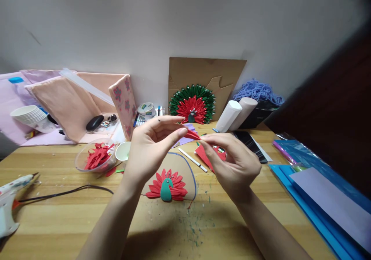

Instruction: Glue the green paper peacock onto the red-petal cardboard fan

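Above the table, my right hand [234,159] pinches one end of a narrow, folded red petal [193,134] between thumb and fingertips. My left hand [156,140] has the petal's other end at its thumb tip; its index finger is raised apart, and the other fingertips are partly hidden. Below lies a rounded cardboard piece [179,167] with a blue outline. On it is a peacock figure with a green body [166,190] and a fan of red petals [179,178]. A red sheet [206,157] lies partly behind my right hand.
A clear bowl of red scraps [98,157] and a paper cup [123,151] stand left. A glue gun [11,202] with a black cord lies at the left edge. Behind are a white marker [193,160] and a finished peacock [193,105]. Blue sheets [301,198] lie right.
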`<state>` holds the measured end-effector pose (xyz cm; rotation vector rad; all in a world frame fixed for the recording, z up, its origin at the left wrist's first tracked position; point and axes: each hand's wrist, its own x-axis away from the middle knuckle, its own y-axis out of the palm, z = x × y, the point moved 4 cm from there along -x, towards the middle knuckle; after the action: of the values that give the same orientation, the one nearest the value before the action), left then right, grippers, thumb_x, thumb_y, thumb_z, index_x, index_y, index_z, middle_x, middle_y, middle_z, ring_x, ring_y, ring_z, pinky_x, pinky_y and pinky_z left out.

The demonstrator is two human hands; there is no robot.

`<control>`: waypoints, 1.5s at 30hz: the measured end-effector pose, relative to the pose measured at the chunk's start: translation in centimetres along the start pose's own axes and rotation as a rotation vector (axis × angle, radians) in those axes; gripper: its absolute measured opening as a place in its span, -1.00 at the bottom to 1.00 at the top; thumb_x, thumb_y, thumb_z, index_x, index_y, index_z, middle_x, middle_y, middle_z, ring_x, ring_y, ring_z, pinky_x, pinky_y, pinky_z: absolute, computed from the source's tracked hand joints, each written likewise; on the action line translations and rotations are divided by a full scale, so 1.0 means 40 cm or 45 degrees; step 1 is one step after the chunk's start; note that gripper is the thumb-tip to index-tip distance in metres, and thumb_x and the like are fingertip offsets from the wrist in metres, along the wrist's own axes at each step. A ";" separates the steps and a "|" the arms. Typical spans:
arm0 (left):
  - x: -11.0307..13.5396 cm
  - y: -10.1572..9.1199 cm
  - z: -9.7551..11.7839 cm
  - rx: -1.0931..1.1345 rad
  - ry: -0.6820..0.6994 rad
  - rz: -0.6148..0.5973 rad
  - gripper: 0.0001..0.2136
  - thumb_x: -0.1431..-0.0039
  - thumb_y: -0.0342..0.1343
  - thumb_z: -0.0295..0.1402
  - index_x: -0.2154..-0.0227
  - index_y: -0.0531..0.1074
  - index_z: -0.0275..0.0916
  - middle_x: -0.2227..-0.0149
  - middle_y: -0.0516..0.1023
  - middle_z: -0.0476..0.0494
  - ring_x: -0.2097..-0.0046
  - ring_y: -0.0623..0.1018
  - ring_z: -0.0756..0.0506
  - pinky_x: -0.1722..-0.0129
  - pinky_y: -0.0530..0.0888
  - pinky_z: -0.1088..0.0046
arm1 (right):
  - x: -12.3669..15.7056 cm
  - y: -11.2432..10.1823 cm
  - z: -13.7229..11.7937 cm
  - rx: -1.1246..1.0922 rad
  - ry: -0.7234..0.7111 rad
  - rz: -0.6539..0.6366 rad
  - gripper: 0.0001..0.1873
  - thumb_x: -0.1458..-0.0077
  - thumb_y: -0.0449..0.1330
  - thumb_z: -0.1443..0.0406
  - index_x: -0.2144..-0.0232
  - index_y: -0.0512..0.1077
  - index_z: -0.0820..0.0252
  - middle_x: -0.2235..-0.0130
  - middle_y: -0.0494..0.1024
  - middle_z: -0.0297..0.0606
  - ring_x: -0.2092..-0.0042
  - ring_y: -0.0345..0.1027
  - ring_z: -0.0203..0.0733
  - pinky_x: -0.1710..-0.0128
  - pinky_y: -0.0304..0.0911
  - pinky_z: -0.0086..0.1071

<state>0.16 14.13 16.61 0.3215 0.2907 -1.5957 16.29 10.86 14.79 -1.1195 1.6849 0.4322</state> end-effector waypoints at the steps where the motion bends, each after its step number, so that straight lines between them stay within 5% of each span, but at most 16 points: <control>1: -0.001 0.002 -0.002 0.005 -0.014 -0.029 -0.80 0.03 0.27 -0.33 0.30 0.53 -0.25 0.30 0.63 -0.16 0.28 0.62 -0.10 0.25 0.58 0.44 | 0.000 0.000 0.000 0.006 -0.008 -0.006 -0.83 -0.01 0.22 0.47 0.33 0.48 0.14 0.39 0.58 -0.31 0.34 0.47 -0.20 0.31 0.41 -0.31; 7: 0.007 0.000 0.013 -0.091 0.138 -0.013 -0.91 -0.04 0.21 -0.40 0.35 0.55 -0.21 0.36 0.62 -0.09 0.32 0.61 -0.04 0.27 0.57 0.47 | 0.002 0.001 0.000 0.006 -0.021 -0.031 -0.80 0.01 0.23 0.50 0.33 0.48 0.15 0.39 0.57 -0.31 0.32 0.46 -0.22 0.29 0.40 -0.32; 13: 0.010 -0.021 0.049 -0.450 0.445 -0.231 -0.88 -0.04 0.19 -0.45 0.36 0.58 -0.13 0.37 0.62 -0.07 0.32 0.58 -0.03 0.29 0.53 0.46 | -0.001 0.000 0.004 -0.057 0.021 -0.036 -0.79 0.02 0.24 0.51 0.34 0.48 0.16 0.39 0.56 -0.32 0.33 0.44 -0.24 0.29 0.39 -0.33; 18: 0.001 -0.029 0.046 -0.564 0.494 -0.334 -0.89 -0.02 0.21 -0.39 0.37 0.58 -0.07 0.36 0.62 -0.06 0.33 0.57 -0.05 0.30 0.53 0.45 | -0.001 -0.001 0.006 -0.036 0.046 -0.041 -0.84 0.00 0.24 0.48 0.36 0.48 0.15 0.39 0.56 -0.31 0.33 0.46 -0.22 0.30 0.40 -0.32; 28: 0.006 -0.031 0.050 -0.743 0.677 -0.212 -0.91 -0.05 0.18 -0.37 0.39 0.58 -0.10 0.41 0.63 -0.04 0.36 0.57 -0.03 0.33 0.52 0.48 | -0.003 -0.002 0.004 -0.015 0.046 -0.048 -0.87 -0.02 0.22 0.45 0.37 0.48 0.14 0.40 0.57 -0.32 0.35 0.46 -0.23 0.30 0.40 -0.33; 36: 0.006 -0.028 0.053 -0.750 0.694 -0.214 -0.89 -0.08 0.15 -0.44 0.40 0.56 -0.13 0.40 0.61 -0.04 0.33 0.57 -0.01 0.30 0.51 0.50 | -0.003 -0.002 0.002 0.007 -0.036 -0.089 -0.84 -0.01 0.23 0.48 0.34 0.47 0.15 0.38 0.57 -0.31 0.32 0.46 -0.23 0.27 0.39 -0.33; 45: 0.000 -0.030 0.042 -0.328 0.329 -0.153 -0.93 0.05 0.26 -0.45 0.46 0.58 -0.16 0.41 0.61 -0.08 0.35 0.59 -0.06 0.30 0.57 0.42 | -0.005 -0.002 0.000 0.029 -0.104 -0.098 -0.84 -0.02 0.22 0.46 0.32 0.47 0.13 0.39 0.58 -0.31 0.34 0.47 -0.21 0.29 0.40 -0.32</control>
<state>-1.08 13.56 18.14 0.3144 0.7192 -1.6123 16.37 10.91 14.99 -1.1315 1.5670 0.4035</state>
